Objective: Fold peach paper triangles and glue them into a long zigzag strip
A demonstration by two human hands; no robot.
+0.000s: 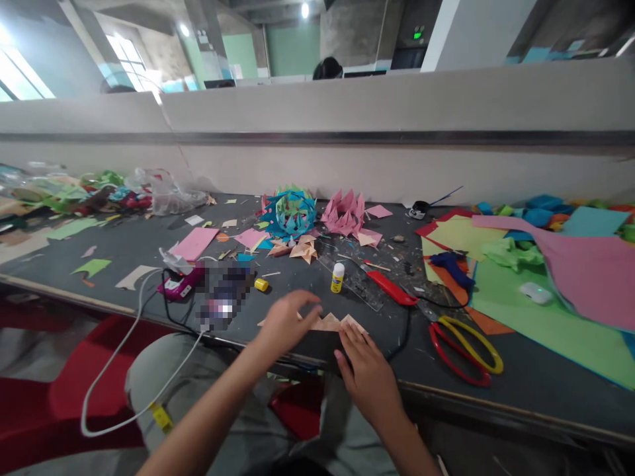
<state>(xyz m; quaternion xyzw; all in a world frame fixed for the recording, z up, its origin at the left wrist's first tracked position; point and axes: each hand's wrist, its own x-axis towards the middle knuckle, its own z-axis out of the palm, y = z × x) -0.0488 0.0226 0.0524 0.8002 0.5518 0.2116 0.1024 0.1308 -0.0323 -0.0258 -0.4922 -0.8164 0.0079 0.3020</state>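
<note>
No writing can be read anywhere: the label on the small glue bottle is too small to make out, and so is the green sign far back in the room. The folded tan paper lies at the near edge of the dark table, right in front of the person. The right hand lies flat, fingers together, with its fingertips pressing on the paper's right end. The left hand is blurred, fingers loosely spread over the left end, gripping nothing. The scissors lie near the right hand and the red knife just behind, while a white cable hangs over the edge to the left. Bare tabletop shows between paper and scissors; the coloured sheets crowd the right side
</note>
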